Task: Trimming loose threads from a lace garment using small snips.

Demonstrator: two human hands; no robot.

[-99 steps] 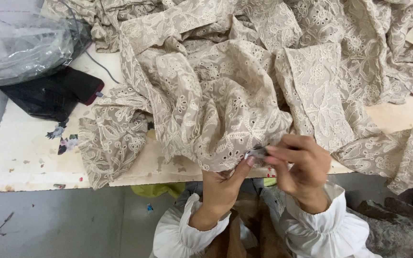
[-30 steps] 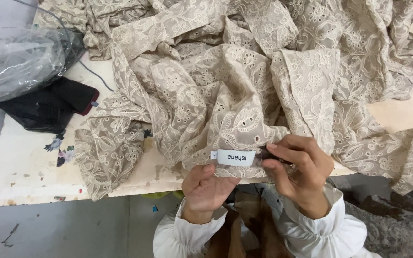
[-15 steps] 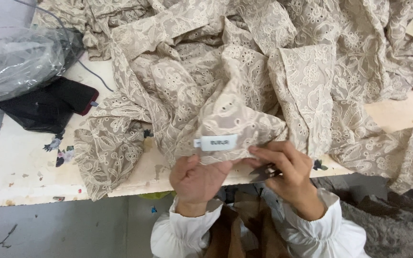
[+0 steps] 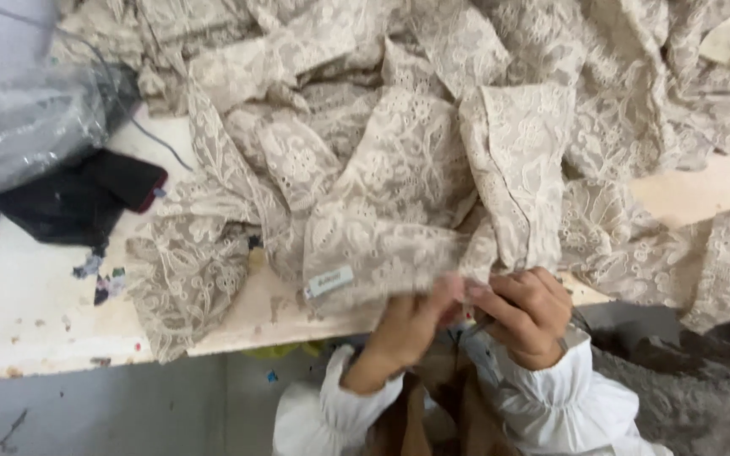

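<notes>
Since a moment ago, our white label [image 4: 329, 282] has slid leftward along the beige lace garment [image 4: 399, 253]. Our left hand [image 4: 407, 325] and right hand [image 4: 527, 314], fingers closed, pinch its hem at the table [image 4: 35, 312] edge. We judge inspection barely begun; most lace stays heaped beyond, beside a black pouch [image 4: 69, 203] and plastic bag [image 4: 27, 127].

One head camera looks steeply down, close over the table [image 4: 44, 312] edge.

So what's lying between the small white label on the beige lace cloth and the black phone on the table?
In the head view, a folded flap of beige lace cloth lies between white label and black phone.
</notes>
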